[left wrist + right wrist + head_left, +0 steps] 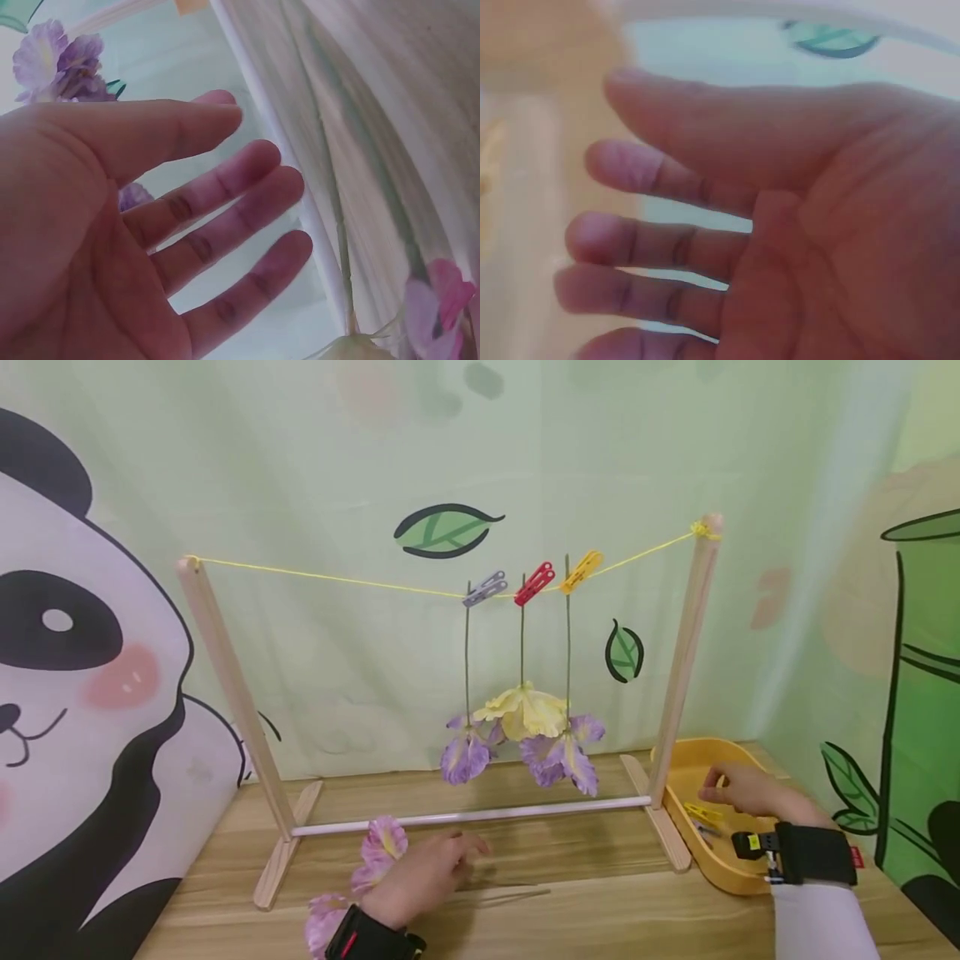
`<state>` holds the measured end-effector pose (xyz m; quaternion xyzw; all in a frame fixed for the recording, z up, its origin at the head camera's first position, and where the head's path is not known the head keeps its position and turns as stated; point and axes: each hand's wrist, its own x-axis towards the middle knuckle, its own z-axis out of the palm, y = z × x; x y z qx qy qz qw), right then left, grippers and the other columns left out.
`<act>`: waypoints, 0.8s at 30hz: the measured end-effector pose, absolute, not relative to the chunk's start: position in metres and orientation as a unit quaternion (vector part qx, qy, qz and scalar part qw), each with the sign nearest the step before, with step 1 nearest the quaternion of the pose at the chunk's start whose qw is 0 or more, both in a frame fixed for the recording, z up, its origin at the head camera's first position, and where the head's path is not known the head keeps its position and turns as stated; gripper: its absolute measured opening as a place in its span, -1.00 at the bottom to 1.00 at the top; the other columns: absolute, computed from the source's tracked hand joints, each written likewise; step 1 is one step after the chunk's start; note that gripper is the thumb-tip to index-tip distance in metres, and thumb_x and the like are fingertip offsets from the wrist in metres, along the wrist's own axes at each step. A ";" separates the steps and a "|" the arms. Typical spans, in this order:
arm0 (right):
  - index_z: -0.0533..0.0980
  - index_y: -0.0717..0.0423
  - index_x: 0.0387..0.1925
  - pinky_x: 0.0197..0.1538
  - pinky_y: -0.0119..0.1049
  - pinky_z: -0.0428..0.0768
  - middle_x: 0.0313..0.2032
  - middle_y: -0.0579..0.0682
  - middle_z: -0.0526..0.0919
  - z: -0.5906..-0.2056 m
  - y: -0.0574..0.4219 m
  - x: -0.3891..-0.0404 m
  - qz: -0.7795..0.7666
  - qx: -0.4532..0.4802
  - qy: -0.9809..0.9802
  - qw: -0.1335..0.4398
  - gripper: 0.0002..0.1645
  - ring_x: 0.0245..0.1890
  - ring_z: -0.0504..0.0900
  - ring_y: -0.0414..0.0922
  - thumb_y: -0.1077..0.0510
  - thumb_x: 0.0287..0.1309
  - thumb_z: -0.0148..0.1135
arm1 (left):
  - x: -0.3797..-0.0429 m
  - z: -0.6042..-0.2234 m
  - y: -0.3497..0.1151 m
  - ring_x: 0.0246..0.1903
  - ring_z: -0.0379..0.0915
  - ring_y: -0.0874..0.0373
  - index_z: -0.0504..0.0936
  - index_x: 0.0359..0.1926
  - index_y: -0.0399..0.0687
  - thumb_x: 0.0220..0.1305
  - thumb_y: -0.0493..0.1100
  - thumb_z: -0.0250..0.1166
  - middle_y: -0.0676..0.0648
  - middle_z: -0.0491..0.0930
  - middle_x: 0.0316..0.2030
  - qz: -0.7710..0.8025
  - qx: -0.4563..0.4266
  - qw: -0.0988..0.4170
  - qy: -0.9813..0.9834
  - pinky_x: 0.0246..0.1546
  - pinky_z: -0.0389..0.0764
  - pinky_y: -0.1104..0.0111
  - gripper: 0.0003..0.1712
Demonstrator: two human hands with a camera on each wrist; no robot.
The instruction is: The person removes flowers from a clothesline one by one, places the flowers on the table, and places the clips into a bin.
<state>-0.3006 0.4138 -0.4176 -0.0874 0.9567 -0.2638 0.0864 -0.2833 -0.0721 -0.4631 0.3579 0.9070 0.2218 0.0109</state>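
My left hand [426, 875] hovers over the table beside pink artificial flowers [384, 847], fingers loosely spread, holding nothing. Two thin flower stems [339, 225] run below it in the left wrist view. My right hand [746, 791] is above the yellow tray [731, 877], fingers relaxed and nothing in them. Under it in the tray lie a yellow clothespin [702, 814] and a greyish one, partly hidden. On the yellow string [337, 578], a grey clothespin [486, 588], a red clothespin [535, 583] and a yellow-orange clothespin [582, 572] hold a purple flower [467, 755], a yellow flower [522, 712] and another purple flower [566, 753] upside down.
Two wooden posts [236, 693] carry the string, joined low down by a white rod [480, 816]. The tray sits right against the right post's foot [670, 839]. Behind hangs a printed curtain [337, 460] with a panda and leaves.
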 end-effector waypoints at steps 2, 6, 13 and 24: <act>0.51 0.32 -0.12 -0.35 -0.24 0.48 -0.37 0.01 0.53 -0.404 0.405 -0.295 -0.247 -0.101 0.962 0.055 -0.69 -0.41 0.47 -0.08 0.09 0.49 0.22 | -0.284 -0.460 -0.074 -0.34 0.49 0.30 0.70 0.09 -0.01 0.34 -0.42 0.31 -0.01 0.66 -0.30 0.238 0.358 0.018 0.903 -0.34 0.54 0.38 -0.63; 0.55 0.28 -0.02 -0.27 -0.20 0.54 -0.28 0.01 0.60 -0.379 0.387 -0.281 -0.248 -0.132 0.960 0.019 -0.65 -0.30 0.54 -0.07 0.02 0.53 0.19 | -0.286 -0.454 -0.077 -0.36 0.46 0.31 0.71 0.07 -0.02 0.34 -0.47 0.25 -0.03 0.66 -0.29 0.268 0.356 0.014 0.895 -0.35 0.52 0.40 -0.61; 0.62 0.07 0.03 -0.22 -0.24 0.58 -0.23 -0.15 0.63 -0.355 0.366 -0.263 -0.266 -0.195 0.944 0.025 -0.73 -0.22 0.58 -0.18 -0.01 0.53 0.18 | -0.287 -0.443 -0.082 -0.29 0.45 0.23 0.69 -0.19 -0.03 0.32 -0.52 0.17 0.06 0.56 -0.26 0.294 0.325 -0.038 0.898 -0.27 0.54 0.34 -0.68; 0.56 0.12 0.18 -0.23 -0.33 0.63 -0.17 -0.15 0.65 -0.349 0.320 -0.260 -0.314 -0.278 0.908 0.009 -0.63 -0.22 0.60 -0.25 0.01 0.51 0.21 | -0.285 -0.430 -0.075 -0.24 0.61 0.16 0.65 -0.22 0.05 0.31 -0.56 0.17 0.08 0.59 -0.16 0.412 0.288 -0.126 0.855 -0.22 0.66 0.35 -0.61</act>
